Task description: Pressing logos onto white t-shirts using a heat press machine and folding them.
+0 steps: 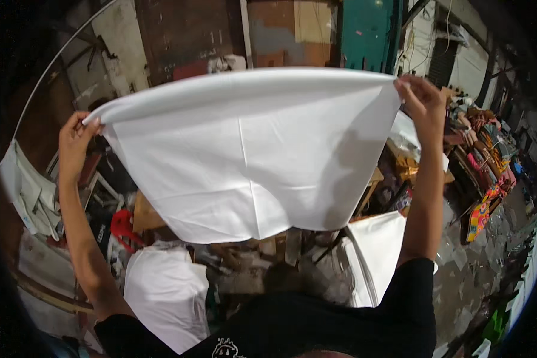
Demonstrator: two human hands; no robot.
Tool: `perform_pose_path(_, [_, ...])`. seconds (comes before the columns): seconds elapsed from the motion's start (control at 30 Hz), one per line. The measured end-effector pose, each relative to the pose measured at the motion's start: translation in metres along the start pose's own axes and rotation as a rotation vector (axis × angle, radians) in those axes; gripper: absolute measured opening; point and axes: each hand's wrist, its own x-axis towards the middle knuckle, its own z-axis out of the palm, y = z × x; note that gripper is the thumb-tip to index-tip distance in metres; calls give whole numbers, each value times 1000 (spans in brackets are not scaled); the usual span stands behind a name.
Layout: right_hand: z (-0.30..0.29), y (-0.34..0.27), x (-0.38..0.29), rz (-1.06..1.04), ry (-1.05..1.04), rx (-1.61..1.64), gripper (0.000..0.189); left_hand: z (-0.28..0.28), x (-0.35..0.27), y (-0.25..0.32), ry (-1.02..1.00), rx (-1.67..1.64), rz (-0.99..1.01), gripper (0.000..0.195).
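Observation:
A white fabric panel (250,152) hangs spread between my hands, with fold creases crossing its middle. My left hand (80,127) pinches its upper left corner between thumb and fingers. At the upper right corner, my right hand (420,96) grips the cloth and is raised a little higher. The top edge is drawn nearly taut while the lower edge falls loose. A shadow darkens the panel's right part. Below on the left lies a pile of white cloth (168,291), and a stack of folded white fabric (380,250) is at the lower right.
A red object (123,228) and part of a wooden table (147,212) show behind the cloth's left side. Bundled colourful textiles (487,152) are heaped at the right, above a littered floor (465,277). Pale cloth (33,192) hangs at far left. A teal panel (369,36) stands behind.

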Motion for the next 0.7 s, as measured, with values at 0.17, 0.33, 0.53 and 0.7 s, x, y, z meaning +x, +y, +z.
perform_pose_path(0.17, [25, 21, -24, 382, 119, 477, 19, 2, -3, -1, 49, -183, -92, 18])
perform_pose_path(0.33, [50, 68, -120, 622, -138, 546, 9, -3, -9, 6, 237, -81, 2, 31])
perform_pose_path(0.53, [94, 91, -250, 865, -424, 816, 18, 2, -3, 50, 306, -105, 280, 25])
perform_pose_path(0.7, [126, 57, -247, 714, -1223, 474, 32, 34, 9, 98, 281, -74, 482, 14])
